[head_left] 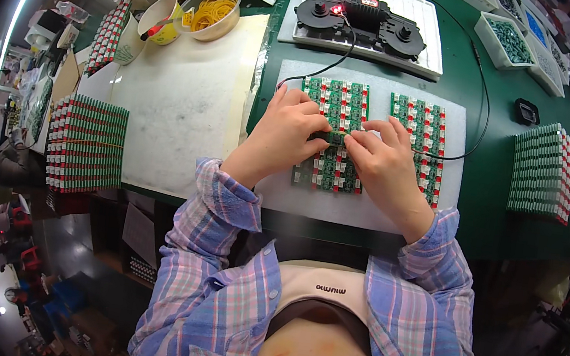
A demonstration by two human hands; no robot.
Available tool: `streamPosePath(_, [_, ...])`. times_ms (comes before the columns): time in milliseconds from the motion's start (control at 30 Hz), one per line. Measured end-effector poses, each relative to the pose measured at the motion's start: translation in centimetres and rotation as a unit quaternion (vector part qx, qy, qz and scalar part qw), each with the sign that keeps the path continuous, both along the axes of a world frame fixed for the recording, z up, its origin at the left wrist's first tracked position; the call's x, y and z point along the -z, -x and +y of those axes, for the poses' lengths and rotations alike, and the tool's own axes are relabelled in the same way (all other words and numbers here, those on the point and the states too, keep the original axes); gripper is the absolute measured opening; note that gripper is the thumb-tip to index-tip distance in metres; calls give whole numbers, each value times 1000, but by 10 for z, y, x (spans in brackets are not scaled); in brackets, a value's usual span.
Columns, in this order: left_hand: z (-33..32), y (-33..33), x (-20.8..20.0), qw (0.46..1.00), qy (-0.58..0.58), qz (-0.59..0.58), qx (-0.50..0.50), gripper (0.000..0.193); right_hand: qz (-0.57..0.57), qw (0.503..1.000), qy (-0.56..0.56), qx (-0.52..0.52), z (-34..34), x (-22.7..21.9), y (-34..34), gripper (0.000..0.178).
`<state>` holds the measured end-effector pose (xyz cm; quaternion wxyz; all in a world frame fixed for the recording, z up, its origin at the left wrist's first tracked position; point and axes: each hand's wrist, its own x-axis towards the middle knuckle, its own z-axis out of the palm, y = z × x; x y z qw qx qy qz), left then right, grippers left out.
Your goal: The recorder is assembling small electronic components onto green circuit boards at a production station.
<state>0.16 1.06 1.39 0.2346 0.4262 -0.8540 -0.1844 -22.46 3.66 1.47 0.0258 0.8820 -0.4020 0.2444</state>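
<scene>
A small green circuit board with dark parts on it is pinched between my two hands. My left hand grips its left end with the fingertips, and my right hand has thumb and fingers closed on its right end. Beneath lies a green circuit board panel with rows of white and red parts, partly covered by my hands. A second such panel lies to the right, partly behind my right hand. Black leads reach toward both hands; their ends are hidden by the fingers.
A white foam sheet supports both panels. Beyond it stands a black two-dial device with a red light, on a white tray. Board stacks flank the left and right. Rubber bands fill a bowl; parts bins line the back right.
</scene>
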Motion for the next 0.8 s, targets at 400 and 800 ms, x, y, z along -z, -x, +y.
streamPosePath(400, [-4, -2, -1, 998, -54, 8, 8, 17, -36, 999, -33, -8, 0, 8, 1, 24])
streamPosePath(800, [-3, -1, -1, 998, -67, 15, 5, 17, -93, 995, -48, 7, -1, 8, 2, 20])
